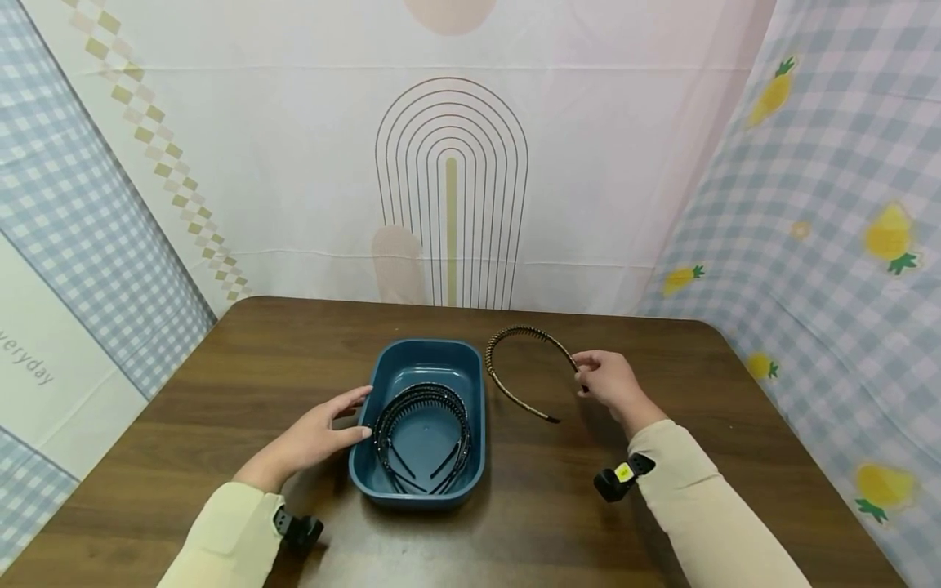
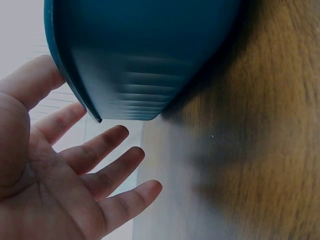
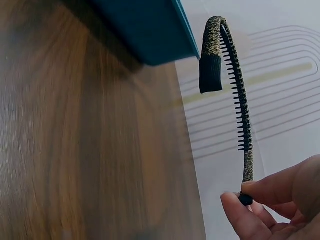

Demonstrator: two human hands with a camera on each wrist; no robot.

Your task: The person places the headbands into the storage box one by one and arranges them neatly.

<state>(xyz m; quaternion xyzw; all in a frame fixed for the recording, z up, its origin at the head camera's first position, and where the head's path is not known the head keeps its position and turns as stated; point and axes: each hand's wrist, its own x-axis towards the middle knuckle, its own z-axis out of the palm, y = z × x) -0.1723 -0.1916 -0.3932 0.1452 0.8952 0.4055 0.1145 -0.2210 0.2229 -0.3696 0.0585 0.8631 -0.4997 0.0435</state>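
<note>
A gold-and-black headband [image 1: 494,359] with inner comb teeth is pinched near one tip by my right hand [image 1: 612,382], to the right of the blue bin. In the right wrist view, thumb and fingertips grip the black end of that headband [image 3: 241,105]. My left hand [image 1: 316,437] has its fingers spread and thumb and index at the left rim of the blue plastic bin [image 1: 476,457]. The left wrist view shows the other fingers straight beside the bin's outer wall [image 2: 145,75]. Several dark headbands [image 1: 424,394] lie together inside the bin.
The bin stands on a brown wooden table [image 1: 243,376]. A white printed cloth [image 1: 294,180] hangs behind the table's far edge. Checked blue cloth with yellow fruit [image 1: 816,269] hangs at the right, and more checked cloth [image 1: 81,188] at the left.
</note>
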